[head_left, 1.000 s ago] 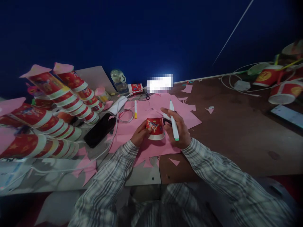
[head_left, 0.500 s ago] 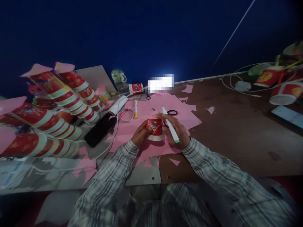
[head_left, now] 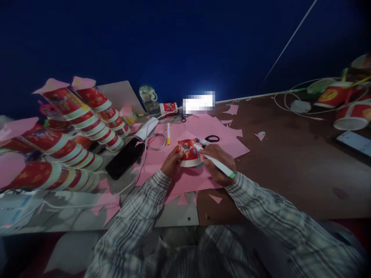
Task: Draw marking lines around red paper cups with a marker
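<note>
Cup point(head_left: 188, 152): red printed paper cup, standing mouth-down on the pink paper point(head_left: 203, 125), straight ahead of the person near the table's point(head_left: 290, 166) front edge.
Left hand point(head_left: 171, 165): fingers closed around the cup's 9 o'clock side, pinning it to the sheet.
Right hand point(head_left: 218, 162): closed on a white marker point(head_left: 220, 166) in a writing hold, green end pointing back toward the wrist.
Marker tip: against the cup's 3 o'clock side. Whether it also meets the paper, cannot tell.
Trace: a short teal mark shows on the paper at the cup's rim, about 4 o'clock.
Step in hand: judged to be marking along the cup, one hand steadying, the other guiding the tip.
Next move calls for: judged, firm downward pressure from the left hand so the cup does not slide, the tip kept tight to the cup, and left fingers shifted clear wherever the tip must pass.
Risk: the paper is loose, so a push from the marker could drag both sheet and cup.
Scissors point(head_left: 212, 138): black handles, on the paper at 2 o'clock from the cup, near but apart.
Pen point(head_left: 168, 134): white with yellow ends, at 11 o'clock from the cup.
Tape ring point(head_left: 156, 141): flat on the sheet's edge at 10 o'clock.
Phone point(head_left: 124, 158): dark, face-down or off, at 9 o'clock, beyond the paper.
Stacks point(head_left: 87, 119): many nested red cups lying tilted, some capped in pink, far out at 9 to 10 o'clock.
Scraps: pink offcuts scattered around the sheet.
</note>
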`<state>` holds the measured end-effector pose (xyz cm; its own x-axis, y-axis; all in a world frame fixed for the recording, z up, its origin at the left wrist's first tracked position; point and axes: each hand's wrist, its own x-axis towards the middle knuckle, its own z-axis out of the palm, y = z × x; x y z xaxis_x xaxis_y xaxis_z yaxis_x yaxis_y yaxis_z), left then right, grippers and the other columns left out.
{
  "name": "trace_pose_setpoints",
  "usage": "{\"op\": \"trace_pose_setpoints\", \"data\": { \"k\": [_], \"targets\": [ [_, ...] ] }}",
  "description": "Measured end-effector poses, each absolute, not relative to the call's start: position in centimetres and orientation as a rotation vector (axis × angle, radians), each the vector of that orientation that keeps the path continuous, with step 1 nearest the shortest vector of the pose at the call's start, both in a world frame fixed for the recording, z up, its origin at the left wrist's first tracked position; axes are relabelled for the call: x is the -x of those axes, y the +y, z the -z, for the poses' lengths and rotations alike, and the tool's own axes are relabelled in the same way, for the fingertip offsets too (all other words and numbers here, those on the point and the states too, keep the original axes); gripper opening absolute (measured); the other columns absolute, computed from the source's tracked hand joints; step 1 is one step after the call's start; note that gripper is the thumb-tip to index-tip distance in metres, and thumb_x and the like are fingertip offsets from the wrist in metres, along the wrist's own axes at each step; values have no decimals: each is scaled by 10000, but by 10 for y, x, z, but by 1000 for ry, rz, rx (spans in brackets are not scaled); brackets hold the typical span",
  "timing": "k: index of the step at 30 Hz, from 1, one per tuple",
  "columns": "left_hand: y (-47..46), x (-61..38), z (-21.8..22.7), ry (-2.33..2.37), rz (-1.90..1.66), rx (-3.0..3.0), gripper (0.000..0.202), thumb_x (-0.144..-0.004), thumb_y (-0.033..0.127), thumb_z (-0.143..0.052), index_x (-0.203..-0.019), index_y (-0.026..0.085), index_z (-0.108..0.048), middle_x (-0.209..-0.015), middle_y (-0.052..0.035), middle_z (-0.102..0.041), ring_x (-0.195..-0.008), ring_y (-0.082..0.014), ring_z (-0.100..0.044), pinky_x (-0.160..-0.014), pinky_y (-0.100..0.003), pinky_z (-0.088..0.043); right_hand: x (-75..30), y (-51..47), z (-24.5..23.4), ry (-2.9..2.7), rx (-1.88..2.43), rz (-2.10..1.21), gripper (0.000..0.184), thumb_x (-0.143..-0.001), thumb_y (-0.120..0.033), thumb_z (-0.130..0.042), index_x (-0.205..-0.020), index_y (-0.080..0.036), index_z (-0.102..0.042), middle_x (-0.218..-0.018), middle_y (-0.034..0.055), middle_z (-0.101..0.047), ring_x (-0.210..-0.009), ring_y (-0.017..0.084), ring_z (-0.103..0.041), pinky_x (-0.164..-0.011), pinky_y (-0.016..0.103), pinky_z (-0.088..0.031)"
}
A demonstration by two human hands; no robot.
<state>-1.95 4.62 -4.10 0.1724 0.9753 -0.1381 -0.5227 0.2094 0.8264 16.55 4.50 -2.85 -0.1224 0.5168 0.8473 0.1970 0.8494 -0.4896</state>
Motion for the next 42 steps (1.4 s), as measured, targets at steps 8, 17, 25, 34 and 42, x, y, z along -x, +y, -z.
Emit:
{"op": "trace_pose_setpoints", "data": {
  "k": [8, 17, 25, 34, 42],
  "targets": [
    [44, 19, 37, 726, -1192, -766, 559, -685, 412, -803, -1172, 167, -679, -1096, -97, -759, -1027, -299, -715, -949, -428, -546, -168, 45, 26, -1596, 671, -575, 263, -975, -342, -531, -1108, -217, -721, -890, 93, -748, -817, 231, -706, -805, 450, -583],
    [43, 24, 40, 753, -1131, -939, 687, -653, 605, -845, -1139, 147, -682, -1028, -118, -765, -900, -269, -731, -827, -385, -577, -164, 42, 28, -1642, 616, -584, 246, -971, -280, -543, -1147, -205, -697, -885, 89, -757, -840, 230, -725, -825, 443, -583],
    [44, 21, 34, 827, -1155, -857, 675, -567, 545, -912, -1065, 139, -704, -965, -104, -770, -853, -252, -727, -831, -385, -572, -163, 37, 26, -1562, 766, -735, 224, -960, -337, -565, -1109, -193, -650, -965, 99, -745, -833, 209, -715, -732, 374, -598],
    [45, 25, 36, 833, -1122, -880, 631, -596, 519, -900, -1069, 152, -699, -988, -105, -773, -878, -273, -734, -835, -393, -568, -166, 42, 25, -1497, 779, -863, 203, -929, -337, -588, -1027, -193, -692, -871, 71, -721, -734, 184, -680, -626, 324, -563],
    [45, 25, 38, 873, -1155, -873, 635, -583, 482, -909, -1082, 157, -687, -969, -84, -766, -843, -240, -720, -830, -375, -558, -168, 45, 23, -1430, 794, -906, 162, -872, -269, -606, -955, -194, -723, -816, 48, -728, -709, 174, -664, -651, 329, -556]
  ]
}}
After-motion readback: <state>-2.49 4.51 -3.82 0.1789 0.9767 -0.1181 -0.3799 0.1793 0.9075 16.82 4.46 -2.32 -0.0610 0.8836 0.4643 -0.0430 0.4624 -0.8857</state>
